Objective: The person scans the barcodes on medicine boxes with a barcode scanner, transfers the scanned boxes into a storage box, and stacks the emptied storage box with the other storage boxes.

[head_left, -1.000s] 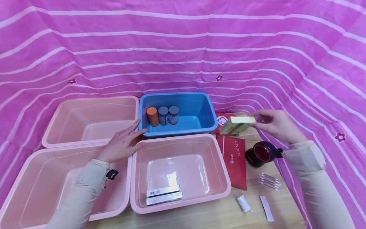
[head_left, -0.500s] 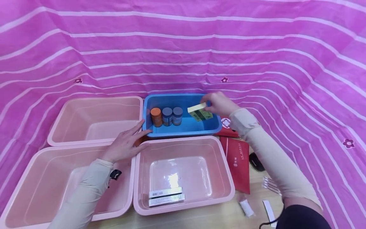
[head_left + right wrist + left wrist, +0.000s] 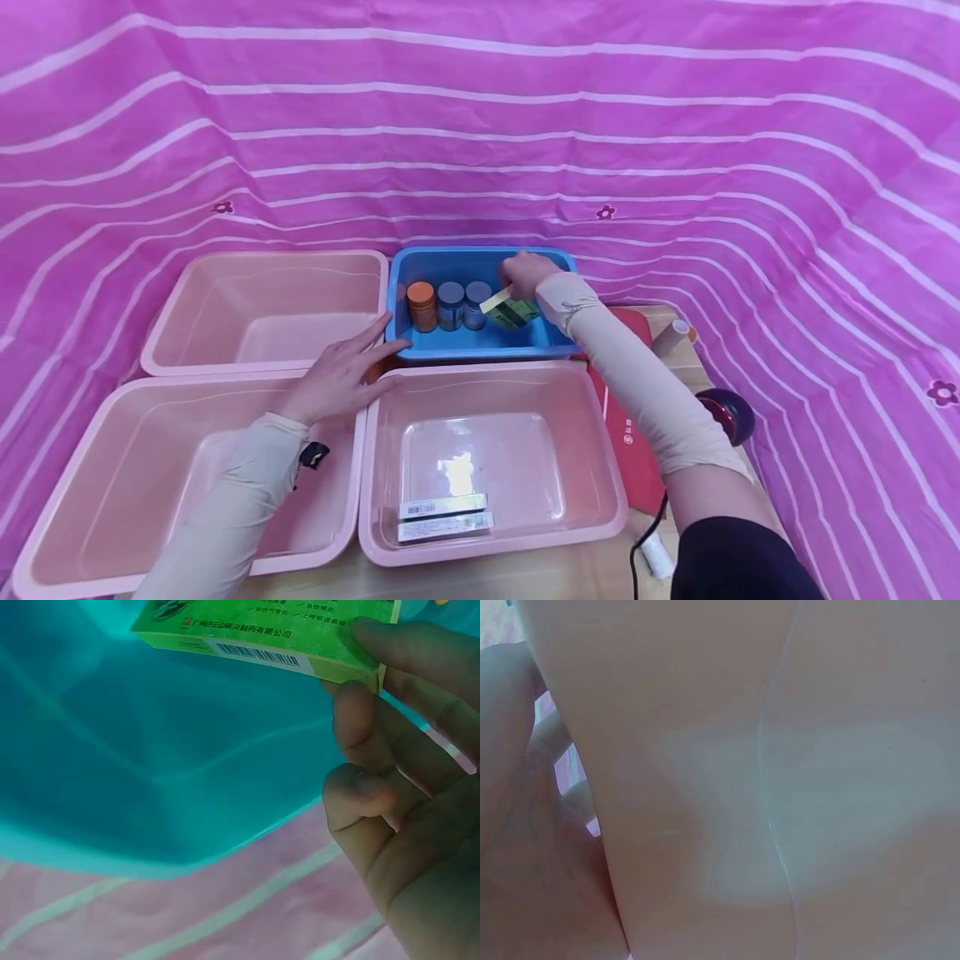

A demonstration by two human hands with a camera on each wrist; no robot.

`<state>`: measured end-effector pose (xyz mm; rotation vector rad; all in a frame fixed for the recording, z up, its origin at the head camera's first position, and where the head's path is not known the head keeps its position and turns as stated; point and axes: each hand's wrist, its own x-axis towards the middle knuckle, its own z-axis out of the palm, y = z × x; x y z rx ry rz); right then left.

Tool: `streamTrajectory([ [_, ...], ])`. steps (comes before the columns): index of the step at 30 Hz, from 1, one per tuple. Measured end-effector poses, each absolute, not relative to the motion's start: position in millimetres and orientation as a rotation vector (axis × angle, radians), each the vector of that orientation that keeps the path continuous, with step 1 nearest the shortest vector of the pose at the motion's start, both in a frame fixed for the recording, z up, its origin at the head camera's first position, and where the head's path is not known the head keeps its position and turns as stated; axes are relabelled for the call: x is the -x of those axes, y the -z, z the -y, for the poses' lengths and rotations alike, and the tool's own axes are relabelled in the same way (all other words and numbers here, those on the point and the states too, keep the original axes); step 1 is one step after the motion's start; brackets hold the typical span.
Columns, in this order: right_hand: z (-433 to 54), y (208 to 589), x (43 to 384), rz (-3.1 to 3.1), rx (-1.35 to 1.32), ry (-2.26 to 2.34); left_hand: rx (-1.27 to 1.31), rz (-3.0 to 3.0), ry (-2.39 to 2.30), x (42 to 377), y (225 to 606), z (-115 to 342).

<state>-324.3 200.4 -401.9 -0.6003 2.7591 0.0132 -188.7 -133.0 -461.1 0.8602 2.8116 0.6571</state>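
Note:
My right hand point(image 3: 527, 275) pinches a green medicine box point(image 3: 513, 312) between thumb and fingers inside the blue bin point(image 3: 450, 342). In the right wrist view, thumb and fingers of the right hand point(image 3: 424, 817) grip one end of the box point(image 3: 255, 634), whose barcode side shows. Left of it in the bin stand an orange bottle point(image 3: 422, 308) and two grey-capped bottles point(image 3: 451, 307). My left hand point(image 3: 337, 379) rests with fingers spread on the rims where the bins meet. A pink bin wall point(image 3: 705, 787) fills most of the left wrist view.
Pink bins stand at back left point(image 3: 270, 292), front left and front middle; the front middle bin point(image 3: 517, 383) holds two slim boxes point(image 3: 444, 515). To the right lie a red pouch point(image 3: 633, 458), a dark rounded object point(image 3: 738, 415), a pale cylinder point(image 3: 670, 335) and a white packet point(image 3: 657, 557).
My right hand has carried the medicine box leftward from above the table's right side into the blue bin, then lower. The left hand keeps its place on the rims.

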Motion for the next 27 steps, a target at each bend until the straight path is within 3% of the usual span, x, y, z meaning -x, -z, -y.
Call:
streamTrajectory([
  [5, -173, 379, 317, -2.723, 0.794, 0.062, -0.873, -2.816, -0.667, 185, 459, 130],
  [16, -84, 275, 304, -2.674, 1.122, 0.291, -0.985, -2.877, -0.673, 186, 459, 127],
  [19, -57, 278, 309, -2.656, 1.164, 0.322, -1.017, -2.888, -0.671, 187, 459, 126],
  [27, 10, 333, 318, -2.642, 1.116, 0.378, -1.203, -2.923, -0.666, 186, 463, 118],
])
